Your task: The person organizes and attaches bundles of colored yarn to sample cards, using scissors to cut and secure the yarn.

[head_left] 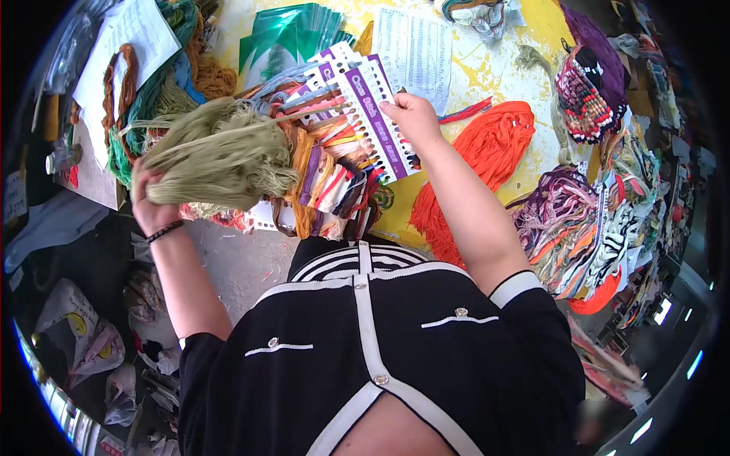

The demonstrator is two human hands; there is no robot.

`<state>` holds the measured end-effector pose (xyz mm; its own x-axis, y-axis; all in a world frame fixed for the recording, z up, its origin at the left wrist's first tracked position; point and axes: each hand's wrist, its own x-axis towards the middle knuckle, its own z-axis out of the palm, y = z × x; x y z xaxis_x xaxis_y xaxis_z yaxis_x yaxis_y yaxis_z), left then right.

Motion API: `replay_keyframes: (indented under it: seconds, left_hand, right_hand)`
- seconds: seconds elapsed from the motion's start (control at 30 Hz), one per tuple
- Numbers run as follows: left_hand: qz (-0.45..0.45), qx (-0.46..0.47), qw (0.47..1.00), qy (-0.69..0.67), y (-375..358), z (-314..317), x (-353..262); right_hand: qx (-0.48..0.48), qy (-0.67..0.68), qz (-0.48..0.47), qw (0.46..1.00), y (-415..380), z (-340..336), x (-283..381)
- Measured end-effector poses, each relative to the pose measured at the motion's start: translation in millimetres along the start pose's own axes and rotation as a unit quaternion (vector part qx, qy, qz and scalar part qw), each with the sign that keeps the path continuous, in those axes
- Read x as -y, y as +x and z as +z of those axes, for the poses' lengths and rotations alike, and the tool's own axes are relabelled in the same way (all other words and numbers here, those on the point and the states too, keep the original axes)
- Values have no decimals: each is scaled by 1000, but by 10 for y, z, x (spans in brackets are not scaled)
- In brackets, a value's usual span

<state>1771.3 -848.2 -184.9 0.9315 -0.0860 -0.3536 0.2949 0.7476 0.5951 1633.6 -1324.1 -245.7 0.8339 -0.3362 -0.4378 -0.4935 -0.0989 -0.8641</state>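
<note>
My left hand point(149, 199) is closed around the left end of a thick olive-green skein of embroidery thread point(220, 156). My right hand point(413, 120) pinches the edge of a white and purple card printed "Cross Stitch" point(374, 121), with holes along its side. A strand of the green thread stretches from the skein toward the card's holes. More punched cards lie stacked under this one. Many coloured threads point(327, 178), orange, white, brown and purple, hang from them and spread beneath the skein. The tips of my left fingers are partly hidden by the thread.
A bright orange-red skein point(494, 140) lies right of the cards, under my right forearm. Green plastic sleeves point(293, 34) and a printed sheet point(413, 57) are at the back of the yellow table point(487, 72). Mixed thread bundles point(566, 220) pile up at right, brown and green skeins point(122, 87) at left.
</note>
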Motion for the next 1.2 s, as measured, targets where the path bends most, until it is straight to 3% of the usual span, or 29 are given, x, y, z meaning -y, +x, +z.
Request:
replay_keyframes:
  seconds: [0.03,0.1,0.13,0.17,0.27,0.3,0.33,0.37,0.4,0.47,0.5,0.57,0.6,0.63,0.7,0.77,0.83,0.9,0.97,1.03,1.2]
  left_hand:
    - [-12,16,997,-80,106,-364,-261]
    - [79,-20,994,71,-54,-239,-483]
    - [69,-13,988,138,-162,-135,-598]
    - [87,-77,978,175,-256,-28,-683]
    - [23,-4,978,209,-458,20,-1295]
    - [50,31,972,226,-559,184,-1445]
    - [56,89,969,222,-654,342,-1593]
    - [61,146,964,216,-736,501,-1720]
    - [52,181,967,173,-814,693,-1798]
    - [10,291,953,86,-888,1022,-1868]
    - [14,292,952,86,-900,1189,-1757]
    - [-50,377,922,73,-968,1586,-1333]
    - [2,303,941,148,-1000,1646,-1092]
    - [54,226,948,219,-1027,1668,-801]
    - [3,173,949,263,-1138,1848,-102]
    - [-5,181,930,321,-1180,1743,325]
    - [-68,176,938,291,-1325,1774,581]
    - [-112,223,947,202,-1431,1853,685]
    - [-113,255,940,198,-1452,1901,716]
    - [-114,242,942,202,-1476,1949,724]
    - [-86,232,934,257,-1480,1975,834]
  right_hand:
    - [-5,-18,18,1000,-17,-40,0]
    - [-10,-36,28,999,-27,-42,78]
    - [-36,-91,-22,995,-90,-11,125]
    - [-61,-147,-72,985,-177,32,167]
    - [-43,-191,-181,964,-802,356,759]
    - [9,-241,-211,947,-979,498,864]
    - [73,-176,-261,946,-1125,690,830]
    - [205,-187,-324,904,-1108,895,650]
    - [293,-216,-297,883,-1146,1070,499]
    - [356,-276,-357,818,-1091,1418,-92]
    - [356,-278,-361,816,-1080,1460,-112]
    - [419,-299,-271,813,-1066,1506,-110]
    - [363,-228,-309,849,-1066,1518,-233]
    - [364,-231,-310,847,-1085,1433,-115]
    - [286,-204,-196,916,-1127,1127,505]
    - [145,-184,-243,941,-1112,916,1014]
    - [90,-60,-323,940,-1202,736,1512]
    - [122,-4,-323,939,-1273,737,1735]
    - [153,51,-319,934,-1334,748,1834]
    - [266,160,-177,934,-1375,755,1876]
    - [286,221,-98,927,-1334,760,1843]
